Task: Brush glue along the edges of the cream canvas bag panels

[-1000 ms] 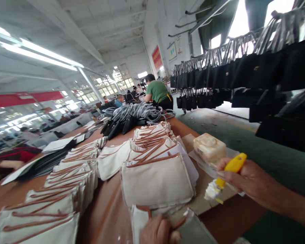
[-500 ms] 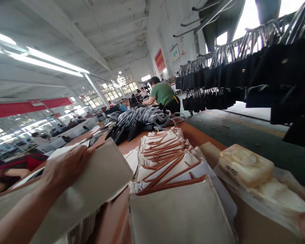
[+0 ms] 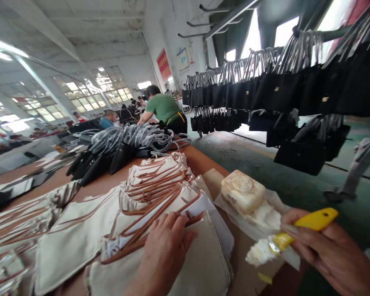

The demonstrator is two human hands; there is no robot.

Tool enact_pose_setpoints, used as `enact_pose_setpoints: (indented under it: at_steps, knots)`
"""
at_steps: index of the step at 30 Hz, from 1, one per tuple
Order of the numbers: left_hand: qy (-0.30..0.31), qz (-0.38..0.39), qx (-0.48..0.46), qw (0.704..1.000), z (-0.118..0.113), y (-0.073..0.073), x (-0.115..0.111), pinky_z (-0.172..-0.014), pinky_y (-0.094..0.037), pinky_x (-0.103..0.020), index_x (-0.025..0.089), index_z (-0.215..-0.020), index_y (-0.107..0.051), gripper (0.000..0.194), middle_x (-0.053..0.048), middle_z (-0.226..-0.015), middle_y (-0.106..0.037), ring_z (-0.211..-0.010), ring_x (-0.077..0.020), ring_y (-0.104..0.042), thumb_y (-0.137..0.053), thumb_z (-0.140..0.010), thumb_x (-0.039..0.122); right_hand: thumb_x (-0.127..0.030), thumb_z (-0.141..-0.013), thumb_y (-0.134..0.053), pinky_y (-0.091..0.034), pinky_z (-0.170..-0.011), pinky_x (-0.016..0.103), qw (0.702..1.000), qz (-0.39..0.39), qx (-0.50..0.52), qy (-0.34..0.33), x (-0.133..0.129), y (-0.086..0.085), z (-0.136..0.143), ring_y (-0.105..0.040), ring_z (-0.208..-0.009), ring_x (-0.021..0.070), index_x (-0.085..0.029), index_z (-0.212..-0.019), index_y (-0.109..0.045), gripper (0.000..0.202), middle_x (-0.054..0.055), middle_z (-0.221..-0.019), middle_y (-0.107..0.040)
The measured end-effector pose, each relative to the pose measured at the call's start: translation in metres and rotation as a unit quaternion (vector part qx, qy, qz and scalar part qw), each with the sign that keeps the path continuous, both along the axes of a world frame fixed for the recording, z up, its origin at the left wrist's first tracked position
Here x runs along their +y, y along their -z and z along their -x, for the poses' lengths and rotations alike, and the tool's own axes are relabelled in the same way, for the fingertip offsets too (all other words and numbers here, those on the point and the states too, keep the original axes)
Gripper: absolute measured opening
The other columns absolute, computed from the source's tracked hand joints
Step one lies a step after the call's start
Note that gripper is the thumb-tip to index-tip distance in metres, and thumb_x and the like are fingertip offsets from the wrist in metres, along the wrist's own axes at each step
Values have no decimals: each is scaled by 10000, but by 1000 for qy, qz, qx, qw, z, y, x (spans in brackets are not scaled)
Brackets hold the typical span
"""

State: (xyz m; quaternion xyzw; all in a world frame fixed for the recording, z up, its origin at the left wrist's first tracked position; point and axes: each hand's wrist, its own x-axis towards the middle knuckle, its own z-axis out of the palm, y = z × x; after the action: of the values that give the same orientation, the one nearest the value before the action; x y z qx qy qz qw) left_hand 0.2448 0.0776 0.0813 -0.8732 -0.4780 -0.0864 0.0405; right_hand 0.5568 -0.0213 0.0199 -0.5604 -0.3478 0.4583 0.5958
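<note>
In my right hand (image 3: 323, 250) is a paintbrush (image 3: 314, 220) with a yellow handle. White paste cakes its bristles, which point left and down. My left hand (image 3: 166, 246) is on the front cream bag (image 3: 203, 250) of a row, fingers bent over its brown-trimmed upper edge and thumb against the front panel. Behind that bag, several more cream bags (image 3: 154, 181) with brown trim and straps lean in a packed row. Beside the brush, a paste-crusted plastic container (image 3: 243, 191) lies on a clear sheet (image 3: 290, 257) at the table's right.
More cream bags (image 3: 77, 230) lie to the left. Black bags (image 3: 120, 158) with wrapped grey handles (image 3: 138, 137) are heaped farther back on the brown table (image 3: 203, 158). A person in green (image 3: 165, 109) bends beyond them. Racks of black bags (image 3: 274, 92) hang along the right.
My left hand has moved right from a cream panel to the front bag of the row. My right hand has come into fuller view with the brush. The view has turned right.
</note>
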Motion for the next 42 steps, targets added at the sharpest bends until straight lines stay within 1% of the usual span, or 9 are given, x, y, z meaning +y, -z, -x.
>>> enact_pose_setpoints:
  at_steps: [3, 6, 11, 16, 23, 28, 35, 39, 42]
  knots:
    - [-66, 2, -22, 998, -16, 18, -6, -819, -443, -383, 243, -987, -629, 139, -45, -964, -637, -935, -249, -591, -559, -919, 342, -503, -867, -654, -215, -398, 224, 995, -24, 67, -63, 13, -10, 5, -273, -427, 99, -205, -826, -623, 303, -51, -475, -393]
    - [-90, 15, -25, 996, -25, 19, -6, -807, -434, -384, 233, -901, -612, 108, -39, -944, -623, -925, -256, -580, -576, -904, 334, -471, -882, -658, -180, -407, 216, 990, -83, 93, -63, 23, -13, 10, -263, -441, 88, -193, -861, -608, 284, -64, -496, -400]
    - [-96, 107, -56, 988, -35, 7, -18, -759, -437, -322, 223, -898, -611, 131, -38, -916, -621, -891, -224, -599, -504, -926, 293, -406, -931, -613, -230, -440, 226, 984, -147, 83, -56, 30, -10, 12, -292, -457, 91, -187, -860, -582, 233, -77, -498, -393]
    - [-27, 239, -144, 960, -42, -11, -31, -797, -437, -264, 284, -1010, -682, 257, -14, -938, -642, -898, -176, -624, -439, -964, 353, -359, -939, -584, -266, -457, 237, 981, -166, 50, -86, 26, -17, 14, -332, -453, 98, -185, -847, -576, 197, -78, -490, -419]
    - [-6, 327, -203, 923, -54, -24, -48, -792, -443, -216, 268, -982, -709, 259, -4, -941, -671, -891, -168, -624, -468, -952, 360, -293, -923, -548, -304, -457, 234, 975, -175, -15, -138, 38, -25, 30, -386, -463, 107, -181, -783, -571, 180, -68, -507, -429]
    - [-24, 292, -190, 937, -52, -20, -58, -768, -453, -234, 244, -945, -719, 284, -29, -881, -638, -858, -181, -614, -475, -939, 389, -304, -929, -538, -293, -439, 232, 980, -170, -43, -98, 33, -29, 22, -380, -446, 110, -186, -826, -578, 162, -72, -497, -421]
    - [-34, 274, -222, 935, -50, 6, -70, -631, -457, -212, 245, -884, -748, 251, -34, -805, -629, -746, -164, -621, -562, -897, 413, -286, -925, -537, -318, -495, 246, 967, -195, -64, -155, 11, -36, 27, -393, -516, 121, -190, -748, -561, 203, -50, -570, -422]
    - [11, 217, -234, 948, -47, 15, -85, -604, -461, -188, 271, -935, -744, 226, -22, -776, -613, -690, -132, -623, -561, -911, 400, -312, -933, -536, -306, -489, 248, 974, -181, -80, -109, 15, -34, 13, -376, -506, 121, -186, -781, -579, 202, -56, -556, -411]
    - [45, 176, -218, 959, -47, 13, -96, -623, -475, -182, 269, -928, -732, 194, -22, -776, -623, -702, -127, -633, -565, -918, 368, -306, -917, -554, -292, -480, 242, 974, -174, -52, -132, 17, -35, 9, -352, -487, 113, -183, -796, -588, 176, -69, -530, -395]
